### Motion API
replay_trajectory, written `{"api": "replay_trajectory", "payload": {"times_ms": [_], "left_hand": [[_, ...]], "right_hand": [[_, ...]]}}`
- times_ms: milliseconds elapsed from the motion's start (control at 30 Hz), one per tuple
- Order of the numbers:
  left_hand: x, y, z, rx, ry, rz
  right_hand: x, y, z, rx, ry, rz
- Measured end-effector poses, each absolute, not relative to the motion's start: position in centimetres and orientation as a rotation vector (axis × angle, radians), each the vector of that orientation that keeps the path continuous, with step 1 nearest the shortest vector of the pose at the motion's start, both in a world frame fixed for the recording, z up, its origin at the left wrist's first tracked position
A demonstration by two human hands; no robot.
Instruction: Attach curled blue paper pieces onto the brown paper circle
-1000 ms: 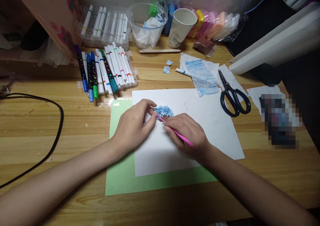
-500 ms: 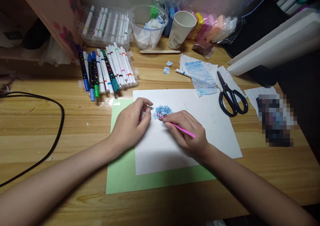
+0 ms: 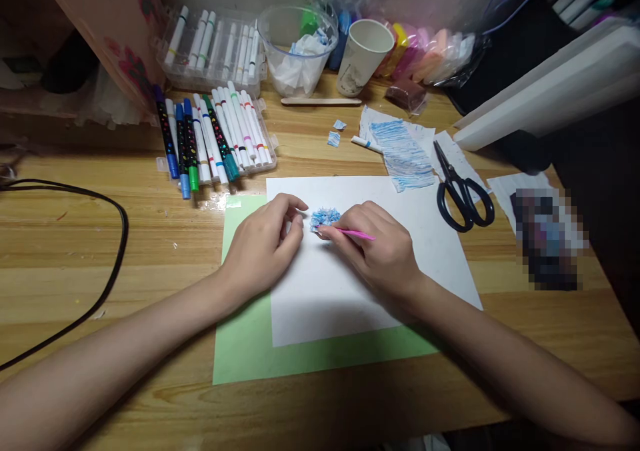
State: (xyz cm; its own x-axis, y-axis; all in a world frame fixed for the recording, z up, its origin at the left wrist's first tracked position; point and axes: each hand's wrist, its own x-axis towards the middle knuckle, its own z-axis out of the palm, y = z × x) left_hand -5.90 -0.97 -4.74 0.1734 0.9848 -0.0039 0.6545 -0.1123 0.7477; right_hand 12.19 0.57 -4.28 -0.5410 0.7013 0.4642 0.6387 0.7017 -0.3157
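on the white sheet [image 3: 425, 258], the right hand [image 3: 385, 254] clamps its fingers on a pink stick [image 3: 356, 234], poking the blue paper pile [image 3: 326, 216], with the left hand [image 3: 265, 248] fingers pinched together just beside it; soft pokes seem best.

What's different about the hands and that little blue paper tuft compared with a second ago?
The left hand has drawn its fingertips back from the blue paper tuft, toward the left. The right hand slid up the white sheet, and its pink stick now lies flatter, tip at the tuft. Scissors and markers stayed put.
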Motion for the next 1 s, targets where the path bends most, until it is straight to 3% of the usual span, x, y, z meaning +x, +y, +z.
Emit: {"api": "replay_trajectory", "payload": {"times_ms": [533, 800, 1000], "left_hand": [[-6.1, -1.0, -4.8, 1.856, 1.482, 0.683], [-6.1, -1.0, -4.8, 1.854, 1.482, 0.679], [-6.1, -0.9, -4.8, 1.852, 1.486, 0.678]], "right_hand": [[11.4, 1.2, -3.7, -1.232, -2.283, 0.265], [13.2, 1.9, -1.4, -1.016, -2.392, 0.799], [13.0, 1.7, -1.9, -1.055, -2.376, 0.592]]}}
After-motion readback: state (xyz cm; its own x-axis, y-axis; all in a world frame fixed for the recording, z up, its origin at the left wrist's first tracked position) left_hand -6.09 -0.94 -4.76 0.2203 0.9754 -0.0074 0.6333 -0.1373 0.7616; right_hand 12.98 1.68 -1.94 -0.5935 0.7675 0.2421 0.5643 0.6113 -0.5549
